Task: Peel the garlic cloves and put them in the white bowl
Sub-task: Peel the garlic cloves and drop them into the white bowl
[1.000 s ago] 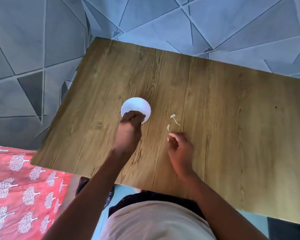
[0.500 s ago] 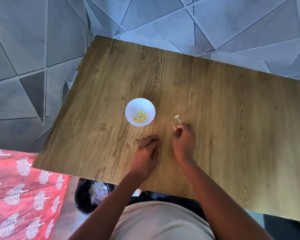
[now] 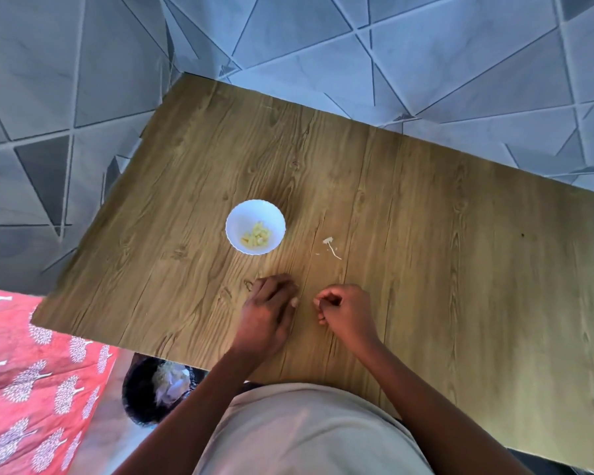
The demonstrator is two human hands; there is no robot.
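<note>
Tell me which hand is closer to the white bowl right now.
Left. The left hand rests on the table just below the white bowl, slightly to its right. The right hand, fingers curled, sits farther right, below the garlic stem scrap.

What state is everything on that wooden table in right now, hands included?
Small white scalloped bowl: upright, holding peeled yellowish garlic cloves.
Pale garlic stem and skin scraps: lying loose on the wooden table, right of the bowl.
Left hand: on the table, fingers curled; contents hidden.
Right hand: fingers curled, seemingly pinching something small.
Dark bin: below the table edge, holding pale scraps.
</note>
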